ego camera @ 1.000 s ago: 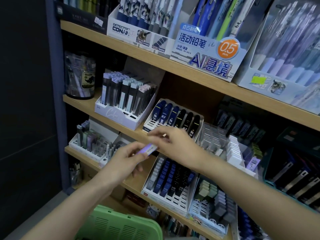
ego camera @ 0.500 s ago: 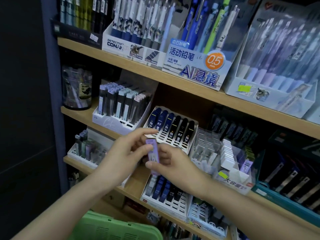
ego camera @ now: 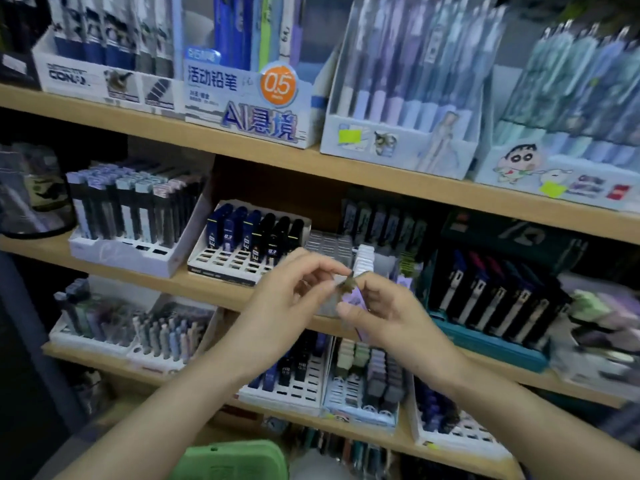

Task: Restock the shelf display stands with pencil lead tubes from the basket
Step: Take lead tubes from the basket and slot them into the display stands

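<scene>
A pale purple pencil lead tube point(ego camera: 351, 295) is held upright between my two hands in front of the middle shelf. My right hand point(ego camera: 384, 313) grips its lower part from the right. My left hand point(ego camera: 294, 299) pinches its top end with thumb and forefinger. Just behind the tube stands a clear display stand point(ego camera: 329, 244) with empty slots, and a stand with white and purple tubes point(ego camera: 367, 258) beside it. The green basket point(ego camera: 232, 460) shows at the bottom edge, below my arms.
A white slotted stand with blue and black tubes point(ego camera: 249, 237) sits left of my hands. Another white stand of grey tubes point(ego camera: 138, 216) is further left. Pen boxes point(ego camera: 398, 98) fill the top shelf. A teal tray of dark tubes point(ego camera: 491, 306) stands to the right.
Both hands have carried the purple tube up and to the right, from in front of the blue-and-black stand to in front of the clear stand. The view has shifted right.
</scene>
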`<action>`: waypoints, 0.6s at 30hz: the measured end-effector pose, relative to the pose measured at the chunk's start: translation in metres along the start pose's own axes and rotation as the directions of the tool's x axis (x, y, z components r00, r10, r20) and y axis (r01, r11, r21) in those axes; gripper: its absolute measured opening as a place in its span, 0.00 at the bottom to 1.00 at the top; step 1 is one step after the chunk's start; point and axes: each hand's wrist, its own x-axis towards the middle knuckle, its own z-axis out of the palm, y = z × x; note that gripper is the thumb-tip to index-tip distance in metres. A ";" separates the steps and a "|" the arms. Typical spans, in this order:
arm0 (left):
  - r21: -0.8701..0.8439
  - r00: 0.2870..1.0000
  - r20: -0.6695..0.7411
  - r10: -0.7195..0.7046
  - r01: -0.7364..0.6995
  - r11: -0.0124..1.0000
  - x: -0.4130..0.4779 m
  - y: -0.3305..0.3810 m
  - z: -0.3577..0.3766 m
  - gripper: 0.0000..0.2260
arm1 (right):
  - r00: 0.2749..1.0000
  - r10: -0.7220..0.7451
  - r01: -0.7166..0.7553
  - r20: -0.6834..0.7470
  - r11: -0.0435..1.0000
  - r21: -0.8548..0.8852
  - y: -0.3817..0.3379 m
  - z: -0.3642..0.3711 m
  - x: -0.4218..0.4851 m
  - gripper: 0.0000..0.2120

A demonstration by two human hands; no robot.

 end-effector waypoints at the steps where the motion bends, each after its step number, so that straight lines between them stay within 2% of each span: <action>1: 0.022 1.000 0.008 -0.008 0.007 1.000 0.003 0.001 0.010 0.13 | 1.000 0.002 -0.003 -0.028 0.999 -0.042 0.003 -0.010 -0.002 0.13; 3: 0.091 1.000 0.027 -0.014 0.012 0.996 0.009 -0.001 0.028 0.10 | 0.995 -0.005 -0.010 -0.102 0.989 -0.147 0.009 -0.032 -0.004 0.12; 7: 0.300 0.995 0.101 -0.001 -0.030 0.954 0.019 -0.013 0.052 0.11 | 0.954 -0.017 -0.085 -0.300 0.942 -0.325 0.012 -0.070 0.002 0.09; 9: 0.415 0.991 0.131 0.017 -0.070 0.907 0.022 -0.018 0.058 0.13 | 0.927 -0.024 -0.127 -0.373 0.919 -0.374 0.014 -0.080 0.006 0.12; 12: 0.511 0.982 0.190 0.024 -0.119 0.851 0.023 -0.020 0.062 0.15 | 0.928 -0.054 -0.132 -0.369 0.877 -0.462 0.019 -0.087 0.013 0.14; 18: 0.568 0.977 0.211 0.033 -0.150 0.809 0.020 -0.018 0.063 0.16 | 0.967 -0.090 -0.087 -0.238 0.764 -0.640 0.030 -0.080 0.027 0.14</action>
